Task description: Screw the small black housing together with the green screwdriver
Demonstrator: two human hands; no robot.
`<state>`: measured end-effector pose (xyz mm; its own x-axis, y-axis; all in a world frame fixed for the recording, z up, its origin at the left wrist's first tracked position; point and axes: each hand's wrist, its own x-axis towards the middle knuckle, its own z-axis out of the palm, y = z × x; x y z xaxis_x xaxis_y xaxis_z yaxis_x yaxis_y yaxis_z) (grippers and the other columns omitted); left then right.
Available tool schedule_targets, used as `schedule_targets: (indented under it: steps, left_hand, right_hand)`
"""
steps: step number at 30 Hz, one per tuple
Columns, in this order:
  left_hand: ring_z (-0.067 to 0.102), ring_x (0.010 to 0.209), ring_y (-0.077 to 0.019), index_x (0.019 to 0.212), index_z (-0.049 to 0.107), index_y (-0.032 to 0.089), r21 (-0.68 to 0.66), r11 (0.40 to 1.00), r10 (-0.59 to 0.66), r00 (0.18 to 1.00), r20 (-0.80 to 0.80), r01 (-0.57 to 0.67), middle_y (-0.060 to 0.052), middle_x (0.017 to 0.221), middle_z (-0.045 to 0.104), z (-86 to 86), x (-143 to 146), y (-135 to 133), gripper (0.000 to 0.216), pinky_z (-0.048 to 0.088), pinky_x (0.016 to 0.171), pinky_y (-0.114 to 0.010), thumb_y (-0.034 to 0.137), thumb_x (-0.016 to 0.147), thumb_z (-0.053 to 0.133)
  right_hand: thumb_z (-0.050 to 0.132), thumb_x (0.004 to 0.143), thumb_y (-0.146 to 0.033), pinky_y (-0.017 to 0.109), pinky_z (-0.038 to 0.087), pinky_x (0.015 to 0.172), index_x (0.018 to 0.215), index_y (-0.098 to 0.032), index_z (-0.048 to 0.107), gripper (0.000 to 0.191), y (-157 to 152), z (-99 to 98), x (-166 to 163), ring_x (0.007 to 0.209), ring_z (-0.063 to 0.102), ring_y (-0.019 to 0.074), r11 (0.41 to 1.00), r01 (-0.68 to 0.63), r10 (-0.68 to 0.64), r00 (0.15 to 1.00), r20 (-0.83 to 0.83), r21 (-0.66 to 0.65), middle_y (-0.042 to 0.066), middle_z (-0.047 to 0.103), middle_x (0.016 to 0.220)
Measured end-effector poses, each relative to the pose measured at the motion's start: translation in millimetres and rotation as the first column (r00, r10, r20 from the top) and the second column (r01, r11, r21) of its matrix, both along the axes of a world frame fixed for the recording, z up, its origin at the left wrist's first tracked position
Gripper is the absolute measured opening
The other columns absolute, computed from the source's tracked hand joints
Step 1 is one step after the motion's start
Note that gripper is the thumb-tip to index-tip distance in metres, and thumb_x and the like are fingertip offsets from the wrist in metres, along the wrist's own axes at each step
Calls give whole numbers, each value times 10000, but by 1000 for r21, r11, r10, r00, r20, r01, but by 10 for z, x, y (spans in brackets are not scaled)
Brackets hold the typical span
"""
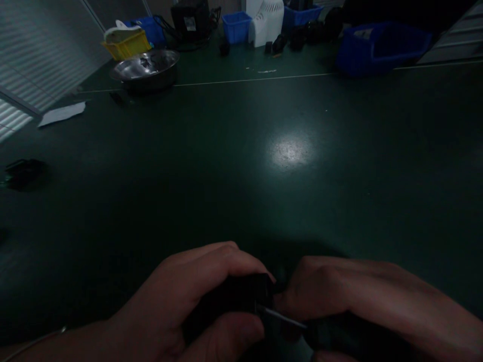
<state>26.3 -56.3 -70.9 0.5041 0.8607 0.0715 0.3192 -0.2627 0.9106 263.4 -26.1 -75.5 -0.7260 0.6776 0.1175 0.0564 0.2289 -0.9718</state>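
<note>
My left hand (204, 286) is closed around a black, box-like part (241, 291), with the thumb below and the fingers over the top. The part is too dark to make out in detail. From the right, my right hand (335, 291) grips a screwdriver with a thin metal shaft (283, 317). Its dark handle is mostly hidden in the hand and shadow. The shaft's tip meets the near right end of the black part, and the right fingertips are close beside that end.
A green tabletop (226, 166) spreads ahead. Toward the back stand a metal bowl (147, 75), a yellow basket (130, 46), a small blue bin (236, 27), a white device (267, 22) and a larger blue bin (358, 50). A dark object (24, 171) lies at left.
</note>
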Motion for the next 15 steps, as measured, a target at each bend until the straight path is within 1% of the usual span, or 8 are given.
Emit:
schedule_targets:
  steps: [2, 3, 6, 7, 11, 15]
  left_hand:
    - [635, 594, -129, 1134, 592, 335, -8, 997, 72, 997, -5, -72, 35, 828, 705, 15, 1, -4, 179, 493, 523, -187, 339, 956, 574]
    - [638, 602, -128, 1125, 598, 335, -11, 996, 88, 996, -8, -88, 37, 831, 706, 25, -1, -5, 168, 498, 529, -184, 338, 960, 570]
    - [654, 630, -125, 1135, 593, 321, -43, 999, -18, 1000, -20, 17, 41, 851, 706, 57, -22, 11, 262, 522, 561, -167, 258, 891, 665]
    - [656, 633, -124, 1135, 591, 321, -57, 998, -34, 999, -25, 33, 43, 857, 708, 65, -30, 20, 283, 524, 564, -164, 236, 878, 677]
    - [643, 612, -126, 1131, 592, 337, -72, 997, -2, 1000, -17, 1, 46, 851, 710, 54, -34, 37, 282, 509, 539, -170, 226, 882, 663]
    - [627, 587, -124, 1135, 594, 346, -44, 999, 18, 1000, 18, -17, 49, 820, 693, 14, -18, 29, 306, 485, 515, -177, 226, 865, 673]
  right_hand:
    - [667, 928, -245, 162, 499, 630, 1066, -242, 676, 138, -9, -5, -3, 711, 701, 116, 1000, 29, -29, 1000, 4, 12, -7, 729, 850]
    - [672, 921, -232, 163, 498, 628, 1070, -235, 679, 150, -6, 2, -3, 711, 698, 118, 1000, 20, -20, 1000, 7, -1, -2, 727, 850]
    - [679, 885, -163, 158, 494, 619, 1056, -193, 705, 175, 14, 41, 4, 712, 684, 119, 995, -57, 58, 998, 14, -80, 11, 711, 827]
    - [679, 880, -154, 159, 495, 625, 1047, -188, 710, 173, 19, 53, 7, 721, 684, 122, 994, -59, 61, 998, 20, -95, 15, 713, 832]
    - [691, 876, -173, 172, 498, 671, 1051, -190, 703, 176, 18, 63, 14, 748, 694, 131, 995, -39, 42, 999, 32, -88, 24, 726, 853]
    - [676, 890, -179, 165, 489, 650, 1043, -204, 695, 156, 27, 57, 8, 735, 685, 119, 997, -36, 39, 999, 35, -72, 9, 712, 845]
